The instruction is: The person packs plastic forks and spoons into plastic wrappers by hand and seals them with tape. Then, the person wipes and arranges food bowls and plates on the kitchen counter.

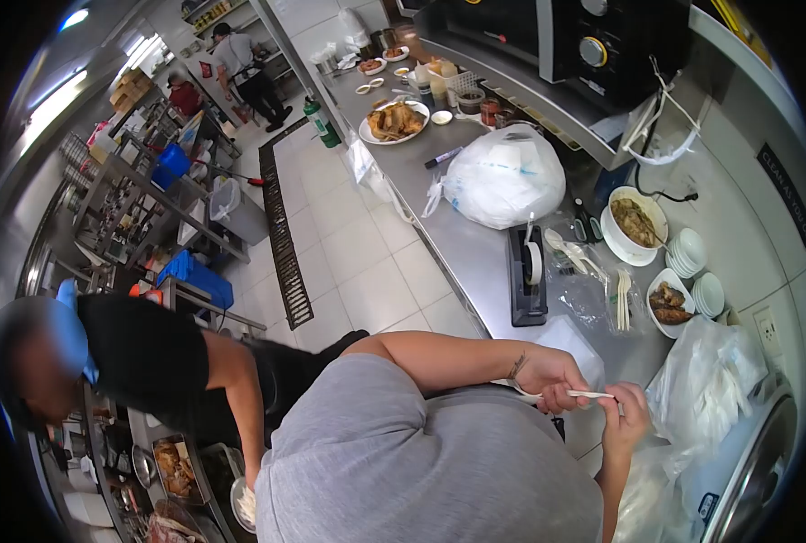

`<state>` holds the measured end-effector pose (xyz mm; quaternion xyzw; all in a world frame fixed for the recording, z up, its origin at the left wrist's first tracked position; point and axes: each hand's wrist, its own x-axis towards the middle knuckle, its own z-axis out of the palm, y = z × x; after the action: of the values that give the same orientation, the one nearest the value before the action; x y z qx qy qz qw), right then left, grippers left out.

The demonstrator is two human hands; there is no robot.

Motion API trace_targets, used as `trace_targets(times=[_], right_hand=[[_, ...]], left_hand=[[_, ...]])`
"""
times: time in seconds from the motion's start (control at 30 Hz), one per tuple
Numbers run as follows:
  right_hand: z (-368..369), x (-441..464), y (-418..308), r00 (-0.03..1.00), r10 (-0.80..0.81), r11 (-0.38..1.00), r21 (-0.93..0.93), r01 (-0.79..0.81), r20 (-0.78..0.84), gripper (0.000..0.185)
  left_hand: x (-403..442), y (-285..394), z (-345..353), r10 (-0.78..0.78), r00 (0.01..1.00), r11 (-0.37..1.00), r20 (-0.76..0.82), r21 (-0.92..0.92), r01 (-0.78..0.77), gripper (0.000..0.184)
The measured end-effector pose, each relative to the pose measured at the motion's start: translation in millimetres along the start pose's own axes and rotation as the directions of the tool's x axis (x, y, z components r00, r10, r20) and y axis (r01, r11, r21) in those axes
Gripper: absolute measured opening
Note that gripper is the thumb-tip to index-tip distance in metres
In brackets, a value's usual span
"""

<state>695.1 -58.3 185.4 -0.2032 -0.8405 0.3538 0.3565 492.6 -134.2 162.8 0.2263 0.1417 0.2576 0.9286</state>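
A thin white plastic utensil lies across both of my hands in front of my grey shirt; whether it is a spoon or a fork I cannot make out. My left hand is closed around its middle. At the other end, my right hand pinches the tip between thumb and fingers. Just beyond them on the steel counter are white plastic forks, white plastic spoons on clear wrappers, and a black tape dispenser. A clear plastic bag of white utensils sits to the right of my hands.
A tied white bag, scissors, a bowl of food, a plate of browned meat and stacked white cups stand on the counter. Farther off is a plate of chicken. A co-worker bends close on my left.
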Motion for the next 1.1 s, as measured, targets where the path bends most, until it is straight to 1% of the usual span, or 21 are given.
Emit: trace_targets(times=[0.13,0.23,0.37,0.4,0.43,0.47,0.5,0.53,0.57,0.6,0.63,0.67,0.7,0.73,0.77,0.8,0.87,0.93,1.0,1.03,1.1], right_hand=[[18,25,-21,0.99,-0.107,0.985,-0.124,0.119,0.095,0.017],[42,45,-33,0.98,-0.123,0.973,-0.176,0.15,0.155,0.017],[99,81,-68,0.982,-0.088,0.972,-0.201,0.121,0.167,0.017],[118,92,-79,0.982,-0.08,0.973,-0.202,0.114,0.169,0.016],[137,105,-89,0.983,-0.073,0.973,-0.205,0.107,0.168,0.016],[160,119,-95,0.985,-0.082,0.981,-0.164,0.108,0.155,0.015],[189,133,-96,0.985,-0.094,0.986,-0.12,0.113,0.147,0.014],[219,148,-97,0.983,-0.112,0.99,-0.074,0.123,0.144,0.014],[251,163,-102,0.978,-0.156,0.986,-0.03,0.161,0.136,0.012],[283,178,-105,0.971,-0.148,0.989,0.049,0.141,0.188,0.01],[317,196,-119,0.958,-0.192,0.977,0.132,0.167,0.213,0.009],[355,208,-127,0.953,-0.234,0.963,0.183,0.199,0.193,0.01],[393,215,-131,0.953,-0.09,0.953,0.304,-0.002,0.289,0.011],[429,222,-138,0.916,0.041,0.893,0.397,-0.212,0.399,0.013],[463,229,-148,0.84,0.135,0.739,0.511,-0.439,0.526,0.014],[494,234,-160,0.732,0.187,0.523,0.564,-0.639,0.656,0.016],[544,238,-187,0.559,0.147,0.367,0.48,-0.797,0.816,0.019],[593,236,-201,0.404,0.042,0.436,0.347,-0.83,0.914,0.02],[631,240,-216,0.261,-0.108,0.582,0.274,-0.766,0.959,0.021],[648,245,-220,0.177,-0.171,0.648,0.246,-0.721,0.969,0.021],[688,273,-222,0.096,-0.256,0.825,0.269,-0.497,0.962,0.022]], left_hand=[[-31,7,-2,0.0,1.0,0.999,-0.007,0.037,0.001,0.021],[-64,16,-6,0.034,0.999,0.996,0.007,0.084,-0.034,0.026],[-132,29,-18,0.092,0.996,0.985,0.009,0.144,-0.092,0.028],[-154,31,-26,0.155,0.988,0.973,0.015,0.173,-0.155,0.033],[-178,35,-32,0.218,0.966,0.951,-0.142,0.253,-0.177,0.035],[-208,37,-36,0.293,0.912,0.923,-0.288,0.335,-0.191,0.037],[-242,39,-37,0.378,0.826,0.888,-0.419,0.415,-0.196,0.041],[-281,39,-42,0.526,0.703,0.777,-0.478,0.606,-0.17,0.042],[-323,36,-49,0.675,0.555,0.635,-0.486,0.766,-0.102,0.044],[-365,30,-52,0.749,0.392,0.574,-0.533,0.819,0.016,0.041],[-409,22,-53,0.812,0.215,0.523,-0.543,0.84,0.147,0.038],[-454,6,-54,0.904,0.038,0.415,-0.426,0.895,0.161,0.038],[-496,-13,-48,0.879,-0.104,0.475,-0.465,0.872,0.117,0.035],[-532,-31,-42,0.832,-0.241,0.528,-0.5,0.847,0.064,0.033],[-558,-53,-37,0.802,-0.289,0.574,-0.522,0.808,0.132,0.032],[-572,-75,-35,0.771,-0.337,0.618,-0.54,0.761,0.198,0.031],[-557,-98,-29,0.72,-0.419,0.607,-0.552,0.795,-0.005,0.035],[-548,-102,-33,0.658,-0.532,0.533,-0.532,0.829,-0.17,0.036],[-553,-99,-44,0.568,-0.674,0.403,-0.473,0.873,-0.273,0.037],[-568,-104,-48,0.53,-0.719,0.398,-0.451,0.88,-0.259,0.036],[-610,-121,-55,0.451,-0.799,0.389,-0.397,0.893,-0.224,0.036]])
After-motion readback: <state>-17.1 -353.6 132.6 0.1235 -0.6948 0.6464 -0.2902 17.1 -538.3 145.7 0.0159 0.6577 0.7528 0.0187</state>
